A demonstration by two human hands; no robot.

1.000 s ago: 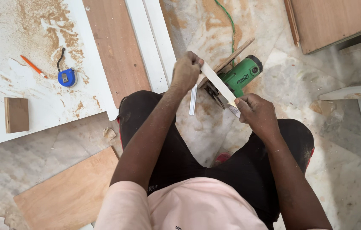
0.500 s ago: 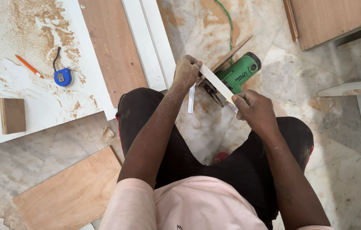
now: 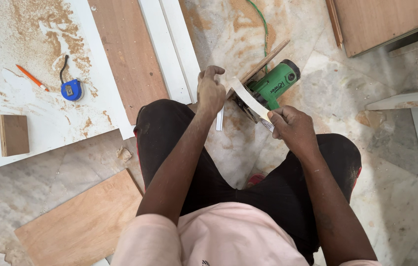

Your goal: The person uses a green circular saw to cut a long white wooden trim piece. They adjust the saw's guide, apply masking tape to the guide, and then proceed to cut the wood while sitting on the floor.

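My left hand (image 3: 212,92) and my right hand (image 3: 292,127) each grip one end of a thin white strip (image 3: 247,96), stretched at a slant between them above my knees. A short white piece (image 3: 219,119) hangs down below my left hand. Just behind the strip lies a green power saw (image 3: 274,83) on the marble floor, with a green cord (image 3: 262,24) running away from it and a narrow wooden slat (image 3: 265,60) leaning across it.
A white board (image 3: 36,98) dusted with sawdust lies at the left, bearing a blue tape measure (image 3: 71,90), an orange pencil (image 3: 31,77) and a small wood block (image 3: 14,134). Brown plywood panels lie at the lower left (image 3: 85,224), top centre (image 3: 127,49) and top right (image 3: 381,22).
Both hands have stayed on the strip and shifted only slightly; the view has drifted a little.
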